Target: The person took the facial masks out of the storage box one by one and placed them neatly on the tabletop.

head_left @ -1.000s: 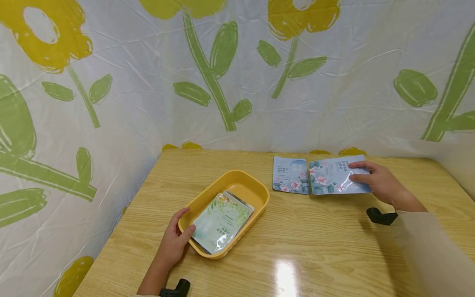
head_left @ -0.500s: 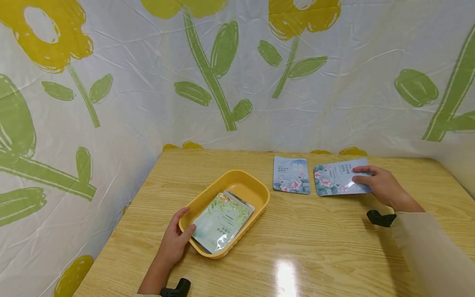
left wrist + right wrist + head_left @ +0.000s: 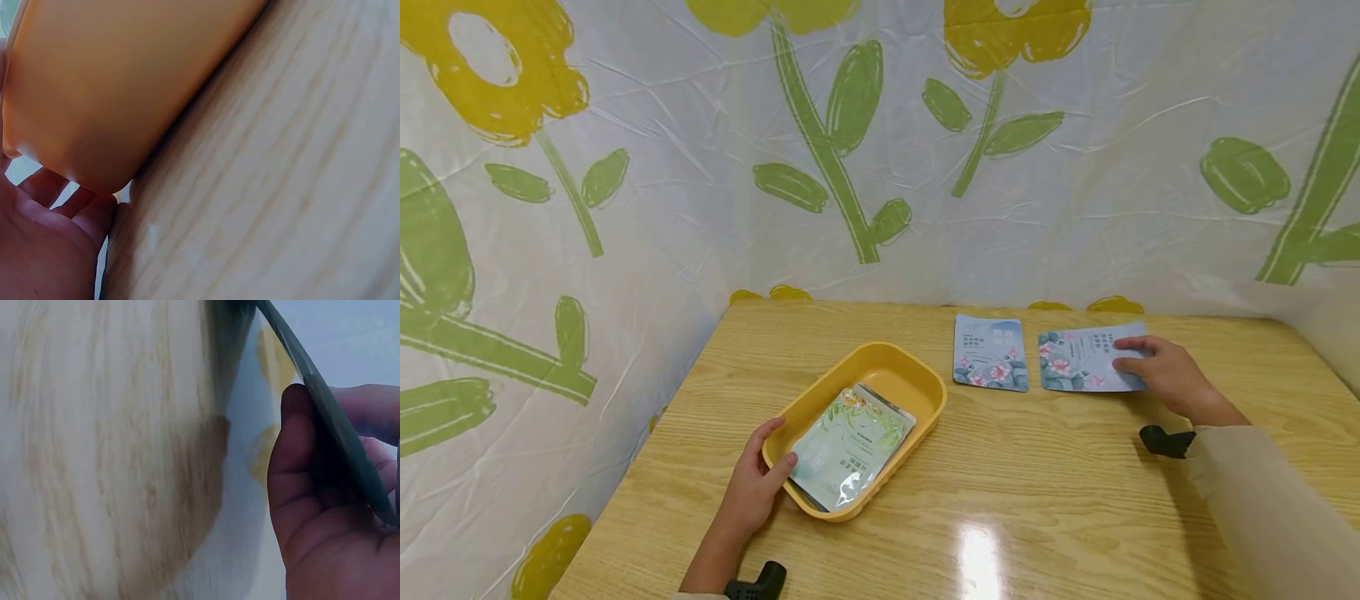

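Note:
My left hand [image 3: 758, 479] grips the near left end of a yellow plastic tray [image 3: 917, 371], thumb over the rim. In the left wrist view, curled fingers [image 3: 47, 186] touch the tray's outer wall [image 3: 112, 81]. Green-and-white sachets [image 3: 850, 450] lie stacked inside the tray; the lower ones are mostly covered. At the back right, my right hand [image 3: 1183, 379] holds a blue sachet with pink flowers [image 3: 1078, 358] by its right end. The right wrist view shows this sachet [image 3: 340, 434] edge-on between thumb and fingers. A similar blue sachet [image 3: 990, 354] lies just left of it.
The wooden table [image 3: 1037, 500] has its back edge close behind the blue sachets. A white cloth with a flower print [image 3: 1037, 208] hangs behind and at the left. Dark wrist cameras [image 3: 1165, 442] sit on both wrists.
The held blue sachet has shifted slightly right and down, leaving a gap beside the other blue sachet. Its left end now looks lower, near the table. The left hand and tray stay put.

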A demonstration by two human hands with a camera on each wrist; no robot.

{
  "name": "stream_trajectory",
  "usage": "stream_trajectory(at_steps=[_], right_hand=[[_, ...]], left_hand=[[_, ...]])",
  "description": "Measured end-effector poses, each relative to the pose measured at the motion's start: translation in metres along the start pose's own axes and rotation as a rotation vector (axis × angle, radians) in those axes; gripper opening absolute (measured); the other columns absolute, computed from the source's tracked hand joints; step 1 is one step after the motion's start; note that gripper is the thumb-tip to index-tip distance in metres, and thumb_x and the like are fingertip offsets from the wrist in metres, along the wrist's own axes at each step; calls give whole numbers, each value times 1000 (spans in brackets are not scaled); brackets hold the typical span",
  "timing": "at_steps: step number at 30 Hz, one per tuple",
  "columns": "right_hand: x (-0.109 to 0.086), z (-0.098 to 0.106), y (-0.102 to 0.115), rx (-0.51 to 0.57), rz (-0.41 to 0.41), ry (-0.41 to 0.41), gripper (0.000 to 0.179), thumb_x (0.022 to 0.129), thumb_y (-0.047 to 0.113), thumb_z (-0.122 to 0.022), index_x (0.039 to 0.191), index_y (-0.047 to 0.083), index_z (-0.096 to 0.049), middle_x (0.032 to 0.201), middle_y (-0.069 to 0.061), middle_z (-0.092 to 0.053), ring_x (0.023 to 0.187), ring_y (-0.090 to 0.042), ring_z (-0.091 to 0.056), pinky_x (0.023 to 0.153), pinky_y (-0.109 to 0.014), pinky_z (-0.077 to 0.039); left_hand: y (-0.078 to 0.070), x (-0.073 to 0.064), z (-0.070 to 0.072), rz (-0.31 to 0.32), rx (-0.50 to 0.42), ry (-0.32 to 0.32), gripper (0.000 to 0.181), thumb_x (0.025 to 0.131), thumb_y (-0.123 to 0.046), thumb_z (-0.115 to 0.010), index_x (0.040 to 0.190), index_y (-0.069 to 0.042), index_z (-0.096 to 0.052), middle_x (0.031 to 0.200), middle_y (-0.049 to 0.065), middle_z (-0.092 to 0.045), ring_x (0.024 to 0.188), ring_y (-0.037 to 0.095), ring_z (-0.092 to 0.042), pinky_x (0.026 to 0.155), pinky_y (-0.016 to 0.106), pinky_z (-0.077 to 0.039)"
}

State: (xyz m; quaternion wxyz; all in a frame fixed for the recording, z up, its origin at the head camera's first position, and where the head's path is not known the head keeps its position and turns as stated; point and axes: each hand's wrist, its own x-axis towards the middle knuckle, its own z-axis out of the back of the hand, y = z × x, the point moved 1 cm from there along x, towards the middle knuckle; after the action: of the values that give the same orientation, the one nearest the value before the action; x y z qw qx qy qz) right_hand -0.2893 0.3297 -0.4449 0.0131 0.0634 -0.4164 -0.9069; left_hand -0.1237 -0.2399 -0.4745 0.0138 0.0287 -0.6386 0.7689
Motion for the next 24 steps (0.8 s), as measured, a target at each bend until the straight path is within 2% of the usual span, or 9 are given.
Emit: stream_trajectory(at_steps=[11, 24], right_hand=[[3, 1, -4, -82, -8, -11, 55, 102, 28, -57, 138, -12, -44, 147, -45, -22, 130, -57, -24, 104, -69, -22], [6, 0, -1, -143, -20, 30, 56, 100, 24, -60, 138, -12, -43, 145, -46, -23, 126, -56, -27, 101, -67, -27]], left_hand=[[-1, 0, 0, 6, 10, -3, 56, 100, -7, -59, 149, 0, -34, 156, 26, -26, 140, 40, -34, 97, 12, -39], [0, 0, 0, 8, 10, -2, 56, 100, -6, -59, 150, 0, -33, 155, 27, -26, 140, 41, -33, 97, 12, -39]])
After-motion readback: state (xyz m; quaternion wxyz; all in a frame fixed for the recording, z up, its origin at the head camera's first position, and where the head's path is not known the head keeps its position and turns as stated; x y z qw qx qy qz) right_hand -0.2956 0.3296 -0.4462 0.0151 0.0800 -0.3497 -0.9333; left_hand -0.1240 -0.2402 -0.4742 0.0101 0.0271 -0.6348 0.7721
